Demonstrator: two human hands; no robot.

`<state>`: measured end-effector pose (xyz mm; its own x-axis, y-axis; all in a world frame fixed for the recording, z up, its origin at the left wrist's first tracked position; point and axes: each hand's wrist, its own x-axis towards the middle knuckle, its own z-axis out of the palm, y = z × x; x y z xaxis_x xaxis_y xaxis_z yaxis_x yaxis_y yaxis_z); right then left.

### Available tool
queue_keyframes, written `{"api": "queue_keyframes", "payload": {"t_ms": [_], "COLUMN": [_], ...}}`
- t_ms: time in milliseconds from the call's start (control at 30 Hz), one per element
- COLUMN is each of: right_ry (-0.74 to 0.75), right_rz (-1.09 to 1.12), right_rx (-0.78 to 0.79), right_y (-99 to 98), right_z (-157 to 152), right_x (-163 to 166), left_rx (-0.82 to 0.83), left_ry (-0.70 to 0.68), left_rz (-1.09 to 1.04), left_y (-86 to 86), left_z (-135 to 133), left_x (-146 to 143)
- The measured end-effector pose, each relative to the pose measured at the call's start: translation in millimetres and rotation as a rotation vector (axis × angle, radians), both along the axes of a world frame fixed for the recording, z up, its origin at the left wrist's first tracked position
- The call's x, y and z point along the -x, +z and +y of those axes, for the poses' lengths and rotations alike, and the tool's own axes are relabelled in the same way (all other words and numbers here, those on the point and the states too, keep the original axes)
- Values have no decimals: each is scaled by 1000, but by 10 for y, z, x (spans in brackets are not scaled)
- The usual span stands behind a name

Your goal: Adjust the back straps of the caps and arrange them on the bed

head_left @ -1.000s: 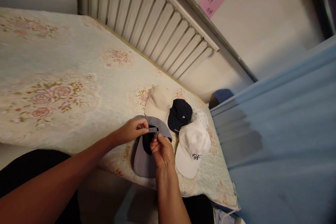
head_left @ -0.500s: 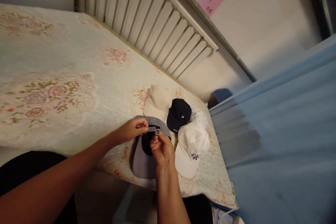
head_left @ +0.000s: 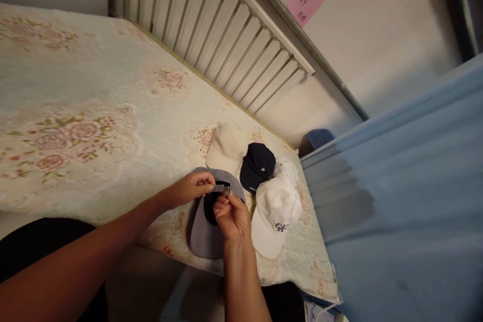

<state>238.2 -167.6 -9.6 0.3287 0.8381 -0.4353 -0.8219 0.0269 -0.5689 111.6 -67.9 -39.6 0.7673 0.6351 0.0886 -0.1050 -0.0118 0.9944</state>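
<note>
A grey baseball cap [head_left: 207, 236] lies at the bed's near edge, its brim toward me and its dark inside partly showing. My left hand [head_left: 196, 185] pinches the cap's grey back strap [head_left: 219, 188]. At the strap's other side, my right hand [head_left: 232, 215] grips the small metal buckle [head_left: 227, 190] between thumb and fingers. Strap and buckle meet between my two hands; whether the strap end is threaded through cannot be made out. My right hand and wrist hide part of the cap's right side.
Beyond the grey cap sit a beige cap [head_left: 228, 143] and a navy cap [head_left: 258, 165]. To the right are a white cap with black letters [head_left: 277, 206] and another white cap [head_left: 286, 170] behind it. A metal railing [head_left: 226, 35] borders the flowered bed cover [head_left: 158, 126]; a blue curtain [head_left: 407, 186] hangs right.
The buckle has turned slightly and looks narrower and less shiny. Both hands keep nearly the same place and hold; the other caps have not moved.
</note>
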Motion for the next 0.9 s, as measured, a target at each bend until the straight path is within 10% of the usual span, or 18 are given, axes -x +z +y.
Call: {"api": "queue_keyframes", "payload": {"t_ms": [900], "right_ry": [86], "right_rz": [9], "right_rx": [-12], "right_y": [-82], "right_z": [-31], "right_x": [65], "left_rx": [-54], "left_ry": [-98], "left_rz": [-35], "left_y": [-3], "left_z": [-1], "left_x": [1]}}
